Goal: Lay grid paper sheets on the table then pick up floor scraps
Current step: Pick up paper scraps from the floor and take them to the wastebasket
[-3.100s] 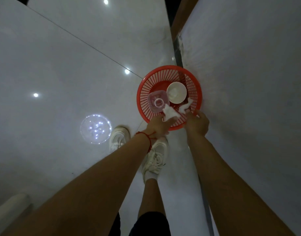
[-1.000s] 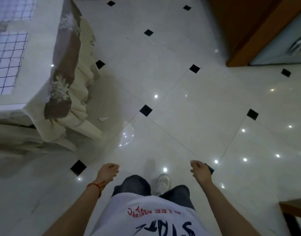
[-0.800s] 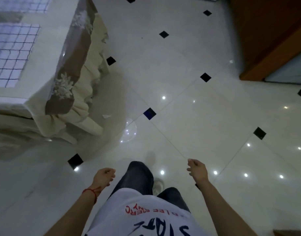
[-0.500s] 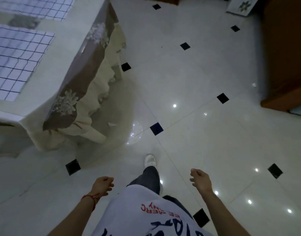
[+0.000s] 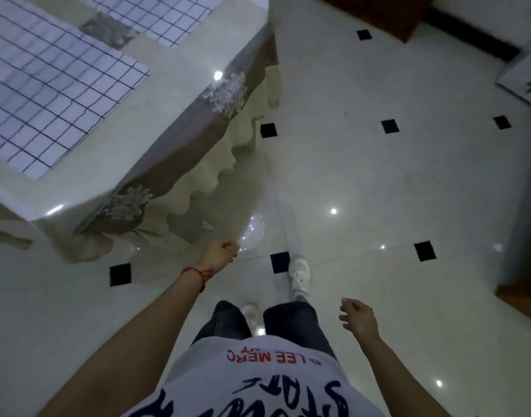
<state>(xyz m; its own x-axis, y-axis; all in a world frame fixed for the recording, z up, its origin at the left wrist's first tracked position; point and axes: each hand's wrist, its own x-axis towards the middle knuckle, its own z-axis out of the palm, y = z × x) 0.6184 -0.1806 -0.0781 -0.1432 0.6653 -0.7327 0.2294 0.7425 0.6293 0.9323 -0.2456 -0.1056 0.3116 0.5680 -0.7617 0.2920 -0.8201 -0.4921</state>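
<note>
Grid paper sheets (image 5: pixel 44 85) lay flat on the table (image 5: pixel 156 121) in the upper left of the frame. A small white scrap (image 5: pixel 207 225) sat on the shiny tile floor (image 5: pixel 378 182) under the frilly tablecloth (image 5: pixel 204 164). The left hand (image 5: pixel 219 254) reached out near it, fingers loosely curled, holding nothing. The right hand (image 5: pixel 359 320) hung loose and empty.
</note>
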